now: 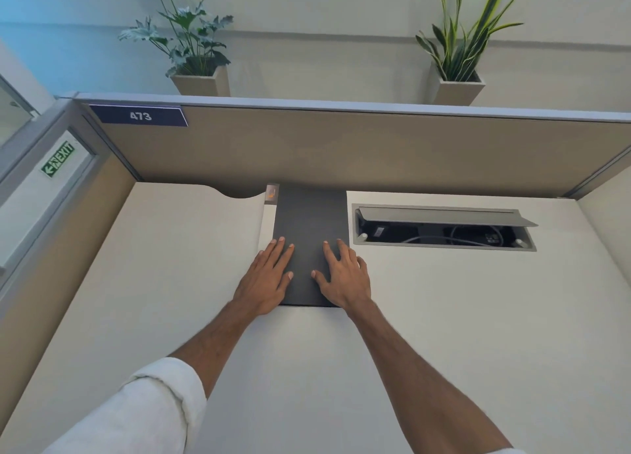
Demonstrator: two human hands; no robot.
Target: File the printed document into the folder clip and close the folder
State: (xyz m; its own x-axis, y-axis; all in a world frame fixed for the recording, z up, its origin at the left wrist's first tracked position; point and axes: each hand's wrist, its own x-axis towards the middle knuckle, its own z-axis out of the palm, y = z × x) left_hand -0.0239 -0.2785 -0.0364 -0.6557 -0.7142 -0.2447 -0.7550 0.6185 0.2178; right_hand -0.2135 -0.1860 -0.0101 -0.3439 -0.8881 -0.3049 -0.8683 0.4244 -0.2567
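A dark grey folder (309, 214) lies shut and flat on the white desk, its far edge against the partition. A white strip of paper (268, 219) with a small orange mark shows along its left edge. My left hand (268, 278) rests palm down on the folder's near left part, fingers spread. On the near right part lies my right hand (343, 274), also flat with fingers apart. Neither hand grips anything. The clip inside is hidden.
An open cable hatch (444, 228) with wires sits in the desk (444, 317) to the right of the folder. A beige partition (341, 146) labelled 473 walls the back. Two potted plants (201, 61) stand above it. Side panels close both sides.
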